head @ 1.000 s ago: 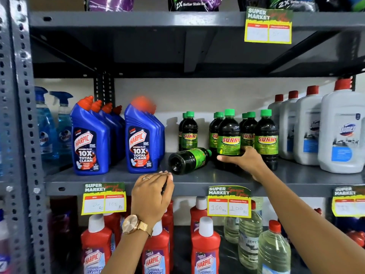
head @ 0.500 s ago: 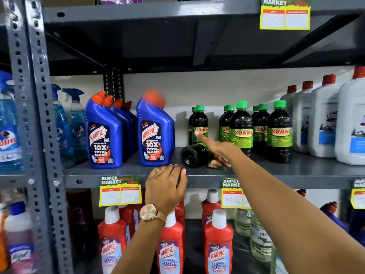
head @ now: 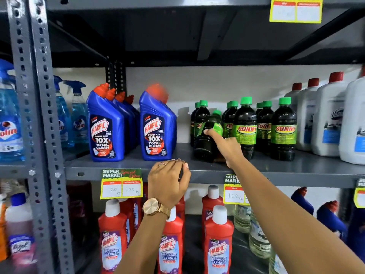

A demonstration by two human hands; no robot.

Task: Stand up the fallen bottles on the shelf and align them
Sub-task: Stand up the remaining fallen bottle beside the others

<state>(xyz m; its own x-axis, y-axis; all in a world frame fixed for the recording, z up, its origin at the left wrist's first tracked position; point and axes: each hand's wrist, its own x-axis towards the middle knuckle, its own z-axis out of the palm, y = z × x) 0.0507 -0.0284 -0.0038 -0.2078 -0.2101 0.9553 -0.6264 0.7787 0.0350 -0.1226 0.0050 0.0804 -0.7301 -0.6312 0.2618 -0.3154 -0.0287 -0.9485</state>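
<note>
A dark Sunny bottle with a green cap (head: 207, 135) leans tilted on the grey middle shelf (head: 296, 167), base toward me and cap pointing up and back. My right hand (head: 227, 147) grips its body from the right side. Several upright Sunny bottles (head: 283, 129) stand in rows behind and to the right of it. My left hand (head: 169, 180) rests on the shelf's front edge, its fingers curled over the lip and holding nothing I can see.
Blue Harpic bottles (head: 156, 127) stand left of the Sunny group, white jugs with red caps (head: 327, 119) to the right. Blue spray bottles (head: 79, 115) sit beyond the shelf post (head: 39, 115). Red Harpic bottles (head: 112, 244) and clear bottles fill the lower shelf. Price tags (head: 121, 184) hang on the edge.
My right hand moved from the standing bottles to the fallen one and has tipped it up from lying flat to a steep lean. The view has moved closer to the shelf.
</note>
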